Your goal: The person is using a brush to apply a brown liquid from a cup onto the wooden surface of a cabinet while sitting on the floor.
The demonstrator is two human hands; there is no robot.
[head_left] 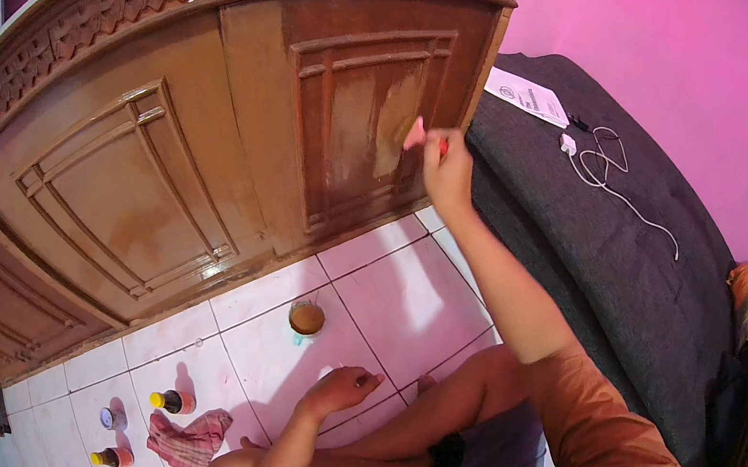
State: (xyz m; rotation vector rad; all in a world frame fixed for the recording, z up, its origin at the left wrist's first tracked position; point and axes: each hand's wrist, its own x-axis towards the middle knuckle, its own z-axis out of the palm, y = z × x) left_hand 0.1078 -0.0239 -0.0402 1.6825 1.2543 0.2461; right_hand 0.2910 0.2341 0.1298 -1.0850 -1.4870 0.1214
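My right hand (448,174) grips a paintbrush (414,135) with a red handle and a pinkish head. The brush head is up against the right door panel (377,127) of a brown wooden cabinet, or just in front of it. That panel has an uneven, lighter patch in its middle. Resting low over my folded legs, my left hand (344,390) has its fingers curled in, and no held thing shows in it. A glass mug (306,318) of brown liquid stands on the tiles between my left hand and the cabinet.
Left on the floor are two small dark bottles with yellow caps (173,402) (113,457), a small round tin (112,417) and a crumpled reddish cloth (188,440). Right of the cabinet, a dark grey cushioned seat (582,202) bears a white booklet (526,98) and a white charger cable (614,188).
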